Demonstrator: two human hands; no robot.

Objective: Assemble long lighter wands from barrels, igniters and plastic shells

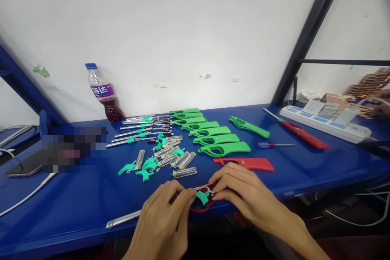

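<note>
Both hands meet over a red lighter shell (199, 210) at the table's front edge. My left hand (166, 215) is closed on its left part, and a silver metal tube (123, 219) sticks out leftward beneath that hand. With fingertips pinched at the shell's right side, my right hand (243, 193) touches a small black part and white wires. Between the hands a teal trigger piece (202, 198) sits in the shell. Just behind lie clear fuel tanks (185, 172), loose teal triggers (150, 164) and another red shell (250, 164).
Several green shells (225, 148) and metal tubes with wires (122, 142) lie mid-table. A bottle (105, 93) stands against the wall. To the right are a screwdriver (274, 145), a red lighter (301, 134) and a power strip (326, 124). A phone (26, 163) lies left.
</note>
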